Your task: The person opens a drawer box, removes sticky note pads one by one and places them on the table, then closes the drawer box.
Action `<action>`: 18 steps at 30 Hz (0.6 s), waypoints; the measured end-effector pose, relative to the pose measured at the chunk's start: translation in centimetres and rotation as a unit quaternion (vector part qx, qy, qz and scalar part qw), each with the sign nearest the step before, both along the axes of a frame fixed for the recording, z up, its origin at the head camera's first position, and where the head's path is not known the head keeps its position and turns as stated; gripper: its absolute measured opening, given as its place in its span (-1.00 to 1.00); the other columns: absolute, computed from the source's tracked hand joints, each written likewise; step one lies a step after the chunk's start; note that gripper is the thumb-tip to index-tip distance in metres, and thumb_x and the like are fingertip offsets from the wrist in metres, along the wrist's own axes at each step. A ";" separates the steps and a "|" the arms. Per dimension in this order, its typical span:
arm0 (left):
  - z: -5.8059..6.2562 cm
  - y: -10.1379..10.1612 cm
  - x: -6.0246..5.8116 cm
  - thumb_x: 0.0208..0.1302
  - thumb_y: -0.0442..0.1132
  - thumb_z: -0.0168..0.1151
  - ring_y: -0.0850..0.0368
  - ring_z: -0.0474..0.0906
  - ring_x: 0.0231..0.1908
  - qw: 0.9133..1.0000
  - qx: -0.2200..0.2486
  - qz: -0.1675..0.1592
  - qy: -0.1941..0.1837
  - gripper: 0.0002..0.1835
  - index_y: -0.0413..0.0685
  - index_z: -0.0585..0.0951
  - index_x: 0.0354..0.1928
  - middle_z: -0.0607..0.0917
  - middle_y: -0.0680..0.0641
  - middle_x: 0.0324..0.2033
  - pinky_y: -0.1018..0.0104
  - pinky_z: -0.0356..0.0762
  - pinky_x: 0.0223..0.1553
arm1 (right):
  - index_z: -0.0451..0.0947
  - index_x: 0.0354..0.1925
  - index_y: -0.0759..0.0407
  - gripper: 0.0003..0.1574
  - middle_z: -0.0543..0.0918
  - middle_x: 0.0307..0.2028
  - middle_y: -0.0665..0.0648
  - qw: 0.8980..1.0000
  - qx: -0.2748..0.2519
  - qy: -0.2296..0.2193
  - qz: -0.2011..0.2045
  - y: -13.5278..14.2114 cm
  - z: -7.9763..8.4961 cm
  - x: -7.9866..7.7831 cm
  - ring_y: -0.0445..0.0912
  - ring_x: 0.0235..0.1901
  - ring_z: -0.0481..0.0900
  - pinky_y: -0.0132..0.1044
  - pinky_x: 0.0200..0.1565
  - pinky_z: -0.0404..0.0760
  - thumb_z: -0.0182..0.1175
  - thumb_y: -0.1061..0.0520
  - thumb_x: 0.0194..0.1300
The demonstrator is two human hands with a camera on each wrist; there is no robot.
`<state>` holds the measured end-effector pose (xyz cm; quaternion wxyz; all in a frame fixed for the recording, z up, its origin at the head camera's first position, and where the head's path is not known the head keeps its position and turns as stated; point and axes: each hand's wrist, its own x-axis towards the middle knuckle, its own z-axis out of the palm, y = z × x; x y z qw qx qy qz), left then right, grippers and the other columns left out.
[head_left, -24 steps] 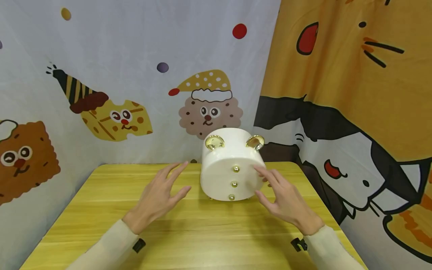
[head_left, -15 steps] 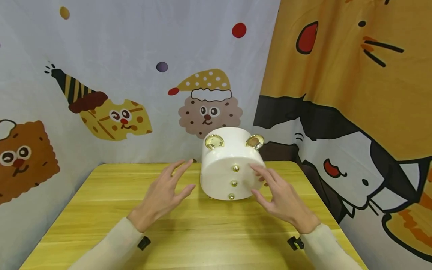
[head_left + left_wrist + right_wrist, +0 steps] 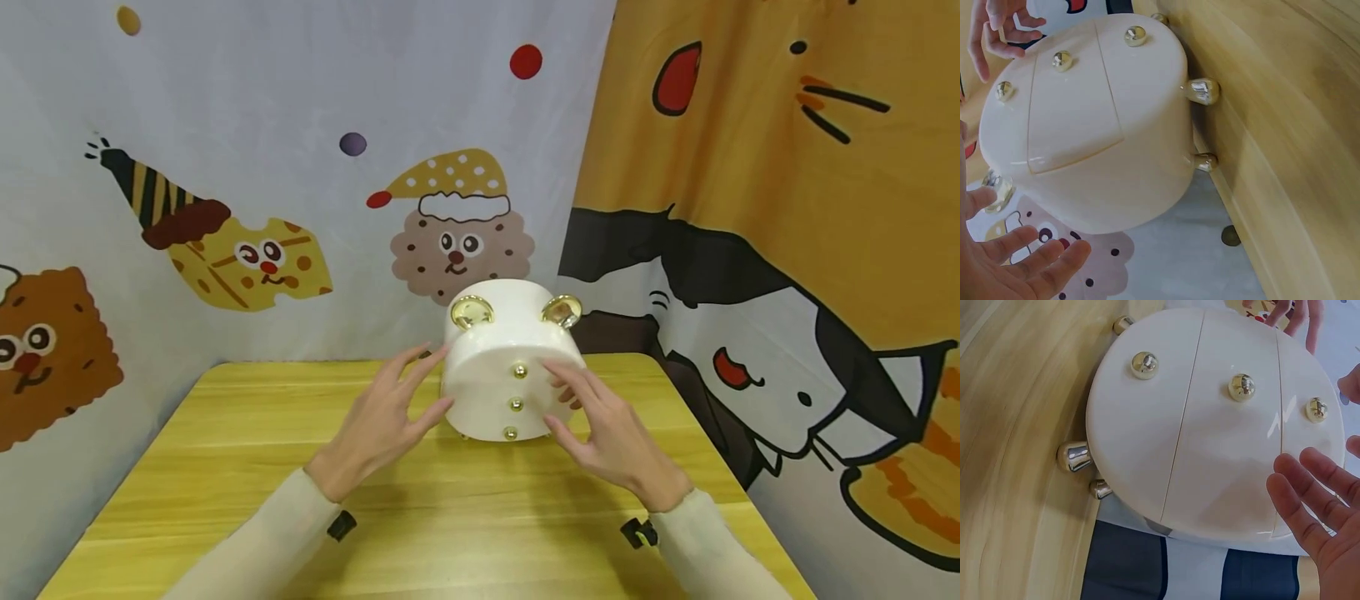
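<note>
A glossy white box [image 3: 480, 392] with a rounded front stands on the table on short gold feet [image 3: 1204, 91]. Two gold ears [image 3: 472, 312] rise from its top, and seams split the front into three drawer panels, each with a round gold knob [image 3: 1242, 387]. My left hand [image 3: 378, 429] is at the box's left side, fingers spread and fingertips right by its edge. In front of the right part of the box is my right hand [image 3: 607, 433], fingers loosely bent and apart. Neither hand grips anything.
The yellow wood-grain table [image 3: 465, 517] reaches back to a cartoon-printed white curtain [image 3: 285, 100]. On the right hangs an orange curtain [image 3: 750, 158] with a cat print, close along the table's right edge.
My left hand has moved right and slightly forward, up to the box's side. My right hand has shifted a little left across the front. The box stays in place while the view turns slightly.
</note>
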<state>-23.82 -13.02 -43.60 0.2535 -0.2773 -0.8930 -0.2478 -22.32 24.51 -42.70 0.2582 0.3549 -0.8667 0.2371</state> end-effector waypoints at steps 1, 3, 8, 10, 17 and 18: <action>0.1 0.1 -0.1 0.66 0.16 0.44 -0.40 0.62 0.53 1.000 0.000 -0.003 0.002 -0.14 0.33 0.35 0.85 0.51 -0.30 0.69 -0.37 0.87 0.22 | 0.35 0.80 0.00 0.06 0.75 0.22 0.15 1.000 -0.003 0.000 0.001 -0.2 0.0 0.0 -0.02 -0.03 0.86 -0.05 0.02 0.94 0.55 0.09 0.50; 0.2 0.4 -0.2 0.66 0.16 0.43 -0.41 0.65 0.50 1.000 0.002 -0.007 0.005 -0.15 0.34 0.34 0.85 0.51 -0.31 0.68 -0.35 0.88 0.19 | 0.35 0.80 0.01 0.06 0.76 0.21 0.15 1.000 -0.007 0.001 0.004 -0.5 -0.1 0.0 -0.02 -0.03 0.85 -0.07 0.02 0.94 0.55 0.10 0.50; 0.9 1.0 -0.6 0.68 0.18 0.39 -0.41 0.67 0.48 1.000 0.007 -0.011 -0.004 -0.17 0.41 0.33 0.86 0.51 -0.31 0.67 -0.38 0.86 0.21 | 0.37 0.79 0.01 0.03 0.77 0.22 0.15 1.000 -0.016 -0.001 0.013 -1.0 0.2 -0.4 0.01 -0.04 0.87 -0.08 0.02 0.93 0.54 0.10 0.52; 1.1 1.2 -0.8 0.69 0.19 0.39 -0.40 0.65 0.50 1.000 0.009 -0.011 -0.009 -0.17 0.42 0.32 0.86 0.51 -0.30 0.67 -0.40 0.84 0.26 | 0.37 0.79 0.01 0.01 0.77 0.22 0.14 1.000 -0.019 -0.004 0.016 -1.3 0.1 -0.6 0.00 -0.05 0.87 -0.08 0.03 0.93 0.53 0.09 0.54; 1.6 1.8 -1.2 0.70 0.19 0.39 -0.35 0.69 0.43 1.000 0.012 -0.014 -0.006 -0.18 0.43 0.33 0.86 0.54 -0.30 0.63 -0.32 0.87 0.23 | 0.41 0.76 -0.02 -0.05 0.76 0.22 0.11 0.999 -0.030 -0.018 0.026 -1.8 0.1 -1.2 -0.07 -0.07 0.85 -0.14 0.03 0.92 0.51 0.11 0.56; 1.7 1.9 -1.2 0.71 0.19 0.38 -0.33 0.70 0.41 1.000 0.013 -0.015 -0.007 -0.19 0.42 0.33 0.85 0.55 -0.30 0.61 -0.30 0.87 0.23 | 0.41 0.76 -0.02 -0.06 0.76 0.22 0.11 0.999 -0.030 -0.019 0.027 -1.9 0.1 -1.2 -0.09 -0.07 0.84 -0.16 0.03 0.92 0.51 0.11 0.56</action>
